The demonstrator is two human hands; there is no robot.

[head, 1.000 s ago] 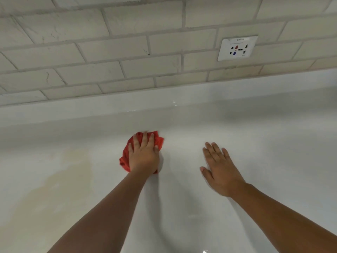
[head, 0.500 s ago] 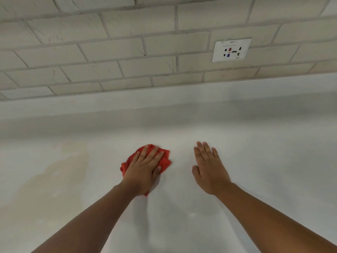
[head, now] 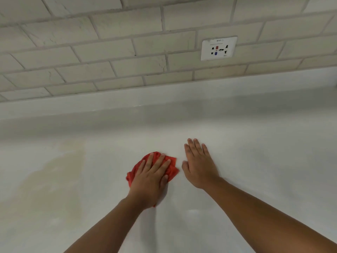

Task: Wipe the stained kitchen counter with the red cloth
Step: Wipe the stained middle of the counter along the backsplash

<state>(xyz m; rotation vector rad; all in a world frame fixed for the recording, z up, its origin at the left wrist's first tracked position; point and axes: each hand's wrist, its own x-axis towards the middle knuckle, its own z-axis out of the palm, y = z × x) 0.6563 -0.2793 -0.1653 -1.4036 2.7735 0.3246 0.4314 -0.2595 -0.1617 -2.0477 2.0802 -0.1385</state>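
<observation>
From the head camera we look down on a pale white kitchen counter (head: 255, 161) with both forearms reaching in from the bottom edge. We see the left hand (head: 151, 179) lying palm down on the red cloth (head: 172, 168), fingers straight and slightly spread, pressing it flat against the surface rather than curling round it. The cloth is crumpled under the palm near the middle of the counter, and its edges show past the fingertips, beside the thumb and at the left of the hand. We find the right hand (head: 199, 167) just beside the cloth on its right, close to it but with a narrow strip of counter showing between them. It is also palm down, fingers extended and together, resting flat on the bare surface and holding nothing. To the left of the cloth, well apart from it, we make out a broad yellowish-brown stain (head: 54, 179) spreading over the counter toward the left edge of the view. Behind the counter a low white upstand (head: 164, 99) runs along the wall, and above it we see off-white brick-pattern tiles (head: 109, 52) with a white wall socket (head: 218, 48) set into them, above and to the right of the hands.
</observation>
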